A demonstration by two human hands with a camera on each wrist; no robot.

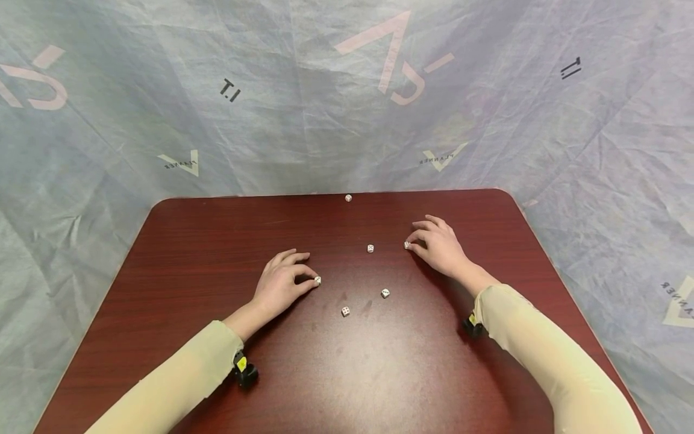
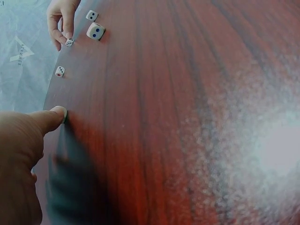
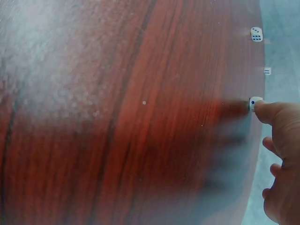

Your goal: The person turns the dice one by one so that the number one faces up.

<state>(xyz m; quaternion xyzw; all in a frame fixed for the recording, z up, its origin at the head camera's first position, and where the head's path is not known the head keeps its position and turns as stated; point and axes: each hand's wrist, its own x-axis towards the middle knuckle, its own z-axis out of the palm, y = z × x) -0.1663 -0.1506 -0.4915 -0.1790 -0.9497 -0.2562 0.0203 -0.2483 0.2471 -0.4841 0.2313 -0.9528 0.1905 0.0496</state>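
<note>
My left hand (image 1: 280, 284) pinches a white die (image 1: 317, 281) between thumb and forefinger, low over the table's middle-left. In the left wrist view its thumb covers most of that die (image 2: 64, 116). To the right, my right hand (image 1: 438, 246) pinches another white die (image 1: 406, 245) at its thumb and fingertip. The right wrist view shows a blue pip on this die (image 3: 254, 104). Between the hands sits a loose die (image 1: 370, 248). Two more, a right die (image 1: 385, 293) and a front die (image 1: 346, 311), lie nearer the person.
A far die (image 1: 349, 198) lies close to the back edge of the dark red wooden table (image 1: 217, 229). Grey printed cloth (image 1: 303, 120) hangs behind and at both sides of the table. Black wrist mounts (image 1: 246, 375) sit under the sleeves.
</note>
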